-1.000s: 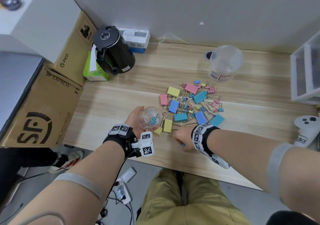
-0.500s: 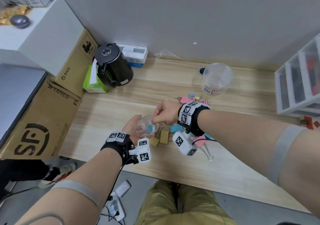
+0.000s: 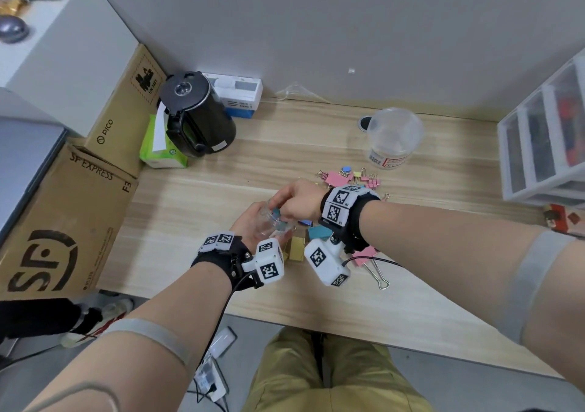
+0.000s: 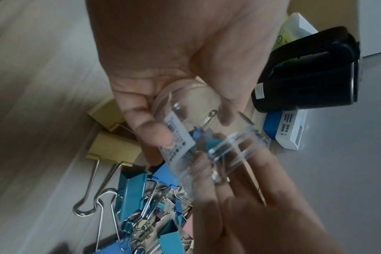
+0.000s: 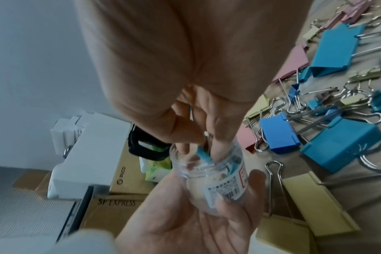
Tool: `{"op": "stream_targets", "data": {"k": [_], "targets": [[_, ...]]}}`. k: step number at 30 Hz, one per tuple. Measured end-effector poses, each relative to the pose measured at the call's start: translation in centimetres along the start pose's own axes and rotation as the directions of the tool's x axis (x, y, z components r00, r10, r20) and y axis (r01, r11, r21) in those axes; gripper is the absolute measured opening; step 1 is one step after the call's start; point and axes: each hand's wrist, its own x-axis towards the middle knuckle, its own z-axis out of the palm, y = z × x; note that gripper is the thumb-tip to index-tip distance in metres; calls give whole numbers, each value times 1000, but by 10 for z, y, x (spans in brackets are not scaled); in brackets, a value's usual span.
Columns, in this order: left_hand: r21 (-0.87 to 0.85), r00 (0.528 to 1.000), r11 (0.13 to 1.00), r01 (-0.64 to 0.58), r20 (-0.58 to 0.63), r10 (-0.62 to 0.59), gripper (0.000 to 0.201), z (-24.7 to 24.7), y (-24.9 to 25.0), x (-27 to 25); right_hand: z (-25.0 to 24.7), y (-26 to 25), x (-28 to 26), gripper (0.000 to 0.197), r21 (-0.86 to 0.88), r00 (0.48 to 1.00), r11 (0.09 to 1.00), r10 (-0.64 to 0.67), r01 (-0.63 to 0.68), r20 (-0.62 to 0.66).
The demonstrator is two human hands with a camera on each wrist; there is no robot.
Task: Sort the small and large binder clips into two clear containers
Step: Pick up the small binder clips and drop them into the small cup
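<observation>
My left hand grips a small clear jar with a barcode label, tilted above the front of the wooden table. My right hand reaches in from the right, its fingertips inside the jar's mouth, pinching a small teal binder clip. Another small blue clip lies inside the jar. Mixed small and large clips in blue, teal, pink and yellow lie just right of the jar, partly hidden under my right wrist. A larger clear container stands upright at the back right.
A black kettle, a green tissue pack and a white-blue box sit at the back left. Cardboard boxes flank the table's left edge. A clear drawer unit stands at the right. A large pink clip lies near the front.
My right hand left the table in front of the pile and rose left to the jar's mouth with a small clip. The left hand kept holding the jar.
</observation>
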Motion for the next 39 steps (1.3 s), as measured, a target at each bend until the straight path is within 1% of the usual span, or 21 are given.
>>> {"op": "stream_targets", "data": {"k": [1,3,5,7,8,10,11,12,13,14,15,16,17,18,20,23,26,28,31,35,39], "targets": [[-4,999,999,39,-13,-39,13,0,1,8,-4,2,1,38,49,1000,999,13,-14,20],[-48,994,994,102,50,-100,25,1,5,20,-12,5,1,39,188,999,982,23,-31,49],[-66,981,985,158,125,-149,46,1,6,28,-22,5,-4,31,311,999,950,17,-32,49],[-72,967,980,187,192,-170,69,1,5,37,-37,6,-9,27,364,1000,931,22,-21,1],[-59,965,981,185,199,-171,70,4,7,37,-45,7,-11,26,379,999,925,33,-17,-34],[-96,960,971,221,199,-198,48,13,14,30,-63,17,-9,21,382,991,923,84,-39,-102],[-99,957,965,242,189,-220,44,16,17,29,-70,24,-7,17,332,984,941,110,-59,-138],[-93,950,960,265,195,-243,45,17,18,29,-76,34,-6,14,224,975,971,125,-82,-185],[-85,947,958,274,200,-253,48,17,20,30,-80,44,-6,13,64,965,992,121,-109,-233],[-88,944,956,280,207,-257,52,17,22,31,-84,54,-7,13,-121,959,983,99,-135,-267],[-94,943,955,281,210,-257,55,17,22,32,-86,62,-9,14,-295,960,943,71,-153,-271],[-98,942,954,285,215,-259,57,16,22,33,-86,70,-12,16,-430,967,888,56,-161,-247],[-96,942,955,280,219,-254,59,16,22,36,-85,79,-14,17,-520,975,837,63,-168,-213],[-95,942,957,273,226,-246,59,17,23,36,-83,87,-16,18,-574,979,800,79,-175,-189],[-84,948,964,251,220,-228,57,20,22,38,-78,99,-17,21,-625,980,760,79,-177,-182],[-78,952,969,234,220,-213,57,22,20,41,-68,105,-14,21,-653,980,746,-6,-128,-199],[-58,962,981,186,212,-170,57,19,20,51,-58,104,-9,20,-686,985,722,-43,-85,-167],[-34,959,982,185,222,-174,57,17,21,55,-51,107,-4,18,-691,984,720,-64,-71,-168],[-16,952,984,180,253,-170,55,16,21,57,-42,109,2,16,-734,977,675,-98,-74,-189],[12,945,984,177,277,-174,48,12,19,59,-37,109,5,20,-763,973,638,-96,-102,-211],[8,939,985,175,300,-169,46,7,20,63,-37,108,6,22,-755,974,646,-79,-112,-211]]}}
